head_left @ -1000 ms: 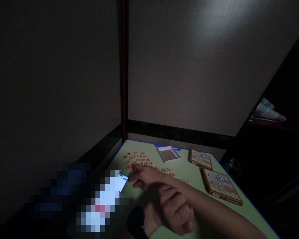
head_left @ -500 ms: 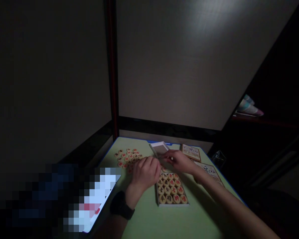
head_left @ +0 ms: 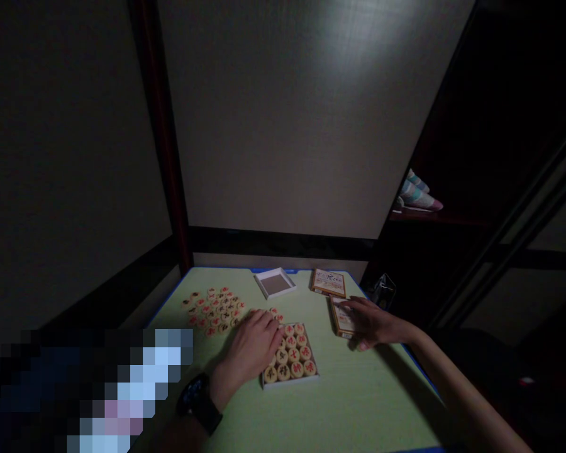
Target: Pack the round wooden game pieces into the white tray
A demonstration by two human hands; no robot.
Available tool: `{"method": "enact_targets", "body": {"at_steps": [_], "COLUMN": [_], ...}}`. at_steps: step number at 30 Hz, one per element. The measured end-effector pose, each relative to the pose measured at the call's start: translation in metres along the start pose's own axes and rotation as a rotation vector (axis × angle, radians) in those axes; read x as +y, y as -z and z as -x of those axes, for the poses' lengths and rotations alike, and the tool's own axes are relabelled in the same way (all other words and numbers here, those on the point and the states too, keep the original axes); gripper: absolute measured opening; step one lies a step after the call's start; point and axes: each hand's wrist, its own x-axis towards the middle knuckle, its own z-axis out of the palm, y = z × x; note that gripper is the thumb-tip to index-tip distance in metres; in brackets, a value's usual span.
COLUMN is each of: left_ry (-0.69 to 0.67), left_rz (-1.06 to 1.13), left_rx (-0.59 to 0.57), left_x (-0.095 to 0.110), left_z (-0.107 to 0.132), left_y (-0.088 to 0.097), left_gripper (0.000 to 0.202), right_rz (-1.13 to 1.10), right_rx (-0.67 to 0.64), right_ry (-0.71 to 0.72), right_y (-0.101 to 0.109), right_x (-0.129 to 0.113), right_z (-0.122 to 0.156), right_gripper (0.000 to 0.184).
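Observation:
A small white tray [head_left: 314,372] filled with round cream game pieces marked in red and black lies on the green table [head_left: 349,402]. My left hand [head_left: 249,349], with a dark watch on the wrist, rests on the tray's left side with its fingers curled over the pieces. My right hand [head_left: 372,324] lies flat and spread on a printed box lid [head_left: 340,316] to the right. A loose group of several more round pieces [head_left: 214,308] is spread at the left.
An empty white tray [head_left: 275,282] sits at the far edge, with a second printed lid [head_left: 329,282] beside it. A small clear container [head_left: 383,290] stands off the right corner. A dark red post [head_left: 163,138] rises behind the table. Folded cloth [head_left: 417,195] lies on a shelf.
My right hand has left the middle of the table and moved right onto the printed lid. My left hand has settled onto the filled tray. The view has swung to the right.

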Motion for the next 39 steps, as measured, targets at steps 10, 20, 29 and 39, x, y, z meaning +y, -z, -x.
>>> {"method": "enact_targets", "body": {"at_steps": [10, 20, 29, 39], "left_ry": [-0.05, 0.043, 0.177, 0.173], "left_rz": [0.111, 0.086, 0.1, 0.376], "left_rx": [0.053, 0.105, 0.074, -0.221], "left_x": [0.002, -0.005, -0.014, -0.018], "left_z": [0.001, 0.0, -0.004, -0.016], "left_y": [-0.011, -0.007, 0.004, -0.008], "left_gripper": [0.031, 0.035, 0.043, 0.061], "right_rz": [0.04, 0.202, 0.238, 0.049], "right_rx": [0.116, 0.126, 0.272, 0.248], "right_ry": [0.045, -0.255, -0.222, 0.283], "right_y": [0.009, 0.026, 0.029, -0.006], "right_x": [-0.004, -0.001, -0.029, -0.102], "right_z": [-0.032, -0.153, -0.134, -0.034], "right_gripper": [0.082, 0.105, 0.1, 0.099]}}
